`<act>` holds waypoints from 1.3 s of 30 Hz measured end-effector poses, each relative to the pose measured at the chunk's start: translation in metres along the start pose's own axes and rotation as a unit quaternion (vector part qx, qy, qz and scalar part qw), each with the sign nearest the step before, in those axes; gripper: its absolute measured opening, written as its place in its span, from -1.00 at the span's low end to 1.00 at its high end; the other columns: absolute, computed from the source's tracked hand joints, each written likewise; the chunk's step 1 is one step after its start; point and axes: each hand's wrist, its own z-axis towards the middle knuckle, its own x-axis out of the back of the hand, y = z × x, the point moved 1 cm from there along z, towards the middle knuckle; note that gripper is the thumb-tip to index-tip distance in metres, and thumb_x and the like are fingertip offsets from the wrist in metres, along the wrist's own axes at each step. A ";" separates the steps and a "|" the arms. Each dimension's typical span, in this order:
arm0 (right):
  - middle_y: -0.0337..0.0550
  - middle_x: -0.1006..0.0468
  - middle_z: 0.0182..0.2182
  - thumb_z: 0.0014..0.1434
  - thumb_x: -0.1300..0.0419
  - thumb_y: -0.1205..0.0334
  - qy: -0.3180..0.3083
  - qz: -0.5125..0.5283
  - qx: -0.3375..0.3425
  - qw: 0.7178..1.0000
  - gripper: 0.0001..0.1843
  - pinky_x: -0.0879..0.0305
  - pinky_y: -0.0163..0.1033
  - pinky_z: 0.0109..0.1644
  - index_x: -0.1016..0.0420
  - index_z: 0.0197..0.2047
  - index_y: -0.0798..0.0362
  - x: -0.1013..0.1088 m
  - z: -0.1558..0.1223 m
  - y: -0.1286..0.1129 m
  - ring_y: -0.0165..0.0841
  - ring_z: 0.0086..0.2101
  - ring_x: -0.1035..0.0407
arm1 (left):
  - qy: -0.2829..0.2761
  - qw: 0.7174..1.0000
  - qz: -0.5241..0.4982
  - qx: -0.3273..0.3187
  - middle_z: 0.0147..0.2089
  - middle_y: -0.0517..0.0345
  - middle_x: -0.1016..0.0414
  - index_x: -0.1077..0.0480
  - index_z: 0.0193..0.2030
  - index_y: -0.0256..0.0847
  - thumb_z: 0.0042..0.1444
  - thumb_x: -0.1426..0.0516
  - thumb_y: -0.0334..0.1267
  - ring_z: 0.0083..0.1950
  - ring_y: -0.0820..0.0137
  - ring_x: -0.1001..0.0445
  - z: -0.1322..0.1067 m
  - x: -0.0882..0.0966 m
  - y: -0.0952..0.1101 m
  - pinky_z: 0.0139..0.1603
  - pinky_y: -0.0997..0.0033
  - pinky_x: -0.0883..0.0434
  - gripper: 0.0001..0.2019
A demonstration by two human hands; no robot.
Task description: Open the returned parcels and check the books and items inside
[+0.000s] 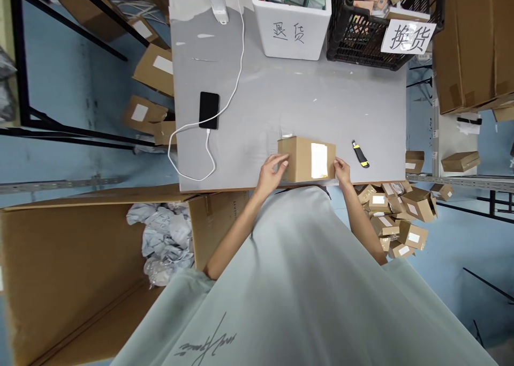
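Note:
A small brown cardboard box (303, 159) with a white label (319, 161) sits near the front edge of the grey table, between my two hands. At its left end, my left hand (273, 174) has thumb and fingers bent against the cardboard. My right hand (342, 171) pinches the box's right edge with the fingertips. To the right of that hand lies a black and yellow utility knife (360, 154).
A phone (209, 110) with a white cable lies on the table (241, 135). At the back stand a white bin (295, 34) and a black crate (361, 39). A large open carton (80, 275) holds crumpled packaging at left; several small boxes (412, 234) are piled at right.

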 end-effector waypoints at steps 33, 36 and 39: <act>0.01 -0.63 0.44 0.30 -0.30 -0.62 -0.170 0.040 0.104 0.979 0.05 -0.54 0.18 0.50 -0.57 0.55 -0.03 -0.044 -0.045 -0.084 0.09 0.34 -0.58 | -0.040 0.991 -0.084 0.095 0.50 -0.15 -0.57 -0.39 0.64 -0.04 0.34 -0.39 0.18 0.28 0.04 -0.67 0.018 0.003 0.012 0.33 -0.08 -0.68 -0.18; 0.03 -0.63 0.44 0.23 -0.32 -0.67 -0.199 0.044 0.099 0.974 0.12 -0.53 0.16 0.50 -0.57 0.53 0.00 -0.032 -0.040 -0.087 0.10 0.35 -0.56 | -0.008 0.977 -0.146 0.152 0.49 -0.19 -0.58 -0.53 0.48 -0.12 0.41 -0.31 0.22 0.33 0.04 -0.66 0.025 0.001 -0.005 0.37 -0.02 -0.64 -0.34; 0.02 -0.62 0.45 0.28 -0.32 -0.65 -0.194 0.055 0.102 0.974 0.05 -0.43 0.13 0.58 -0.58 0.51 -0.03 -0.014 -0.038 -0.084 0.08 0.43 -0.50 | 0.019 0.947 -0.155 0.279 0.46 -0.25 -0.58 -0.56 0.36 -0.17 0.42 -0.30 0.14 0.39 0.06 -0.63 0.030 -0.005 -0.026 0.41 0.03 -0.59 -0.45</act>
